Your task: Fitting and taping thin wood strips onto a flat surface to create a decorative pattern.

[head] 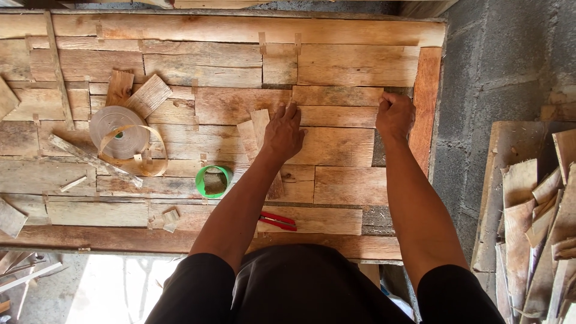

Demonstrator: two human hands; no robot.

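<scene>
Both hands press on 1 veneer strip (337, 96) on the wooden panel (180, 30): left hand (283, 133) fingertips flat at its left end, right hand (395, 115) clenched, pinching its right end. A green tape roll (213, 181) lies below-left of the strip.

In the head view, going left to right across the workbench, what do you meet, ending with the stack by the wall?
Roll of veneer tape → green tape ring → left hand → small wood panel → right hand → stack of wood offcuts.
</scene>
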